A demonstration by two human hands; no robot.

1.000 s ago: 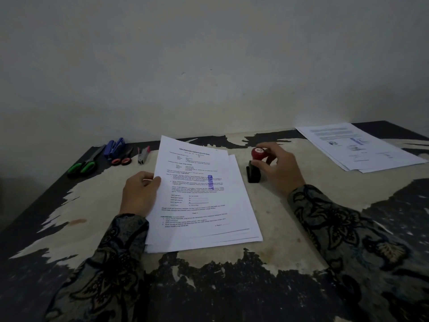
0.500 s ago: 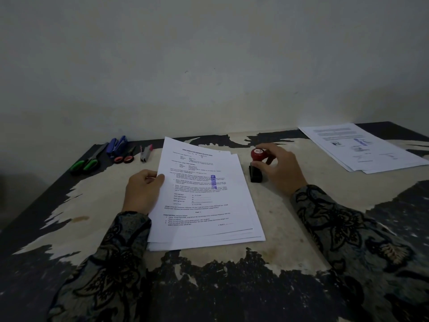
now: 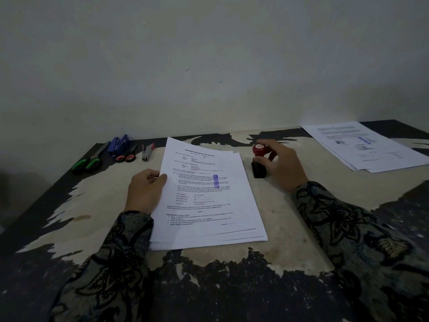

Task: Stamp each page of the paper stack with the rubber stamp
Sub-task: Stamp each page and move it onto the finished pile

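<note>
Left grip [image 3: 145, 191] pinching top page of paper stack [image 3: 206, 196] lying mid-table [image 3: 69, 205]; right grip [image 3: 282, 165] curling around red-knobbed rubber stamp [image 3: 259, 162], standing just beside stack's right edge.

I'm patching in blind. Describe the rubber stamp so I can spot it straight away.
Start at the paper stack in the middle of the worn table, its top page marked APPROVED in blue. Just right of the stack's far corner, the rubber stamp stands on the tabletop under the right hand. Its round red knob and black base set it apart; every other tool lies left of the stack.
</note>
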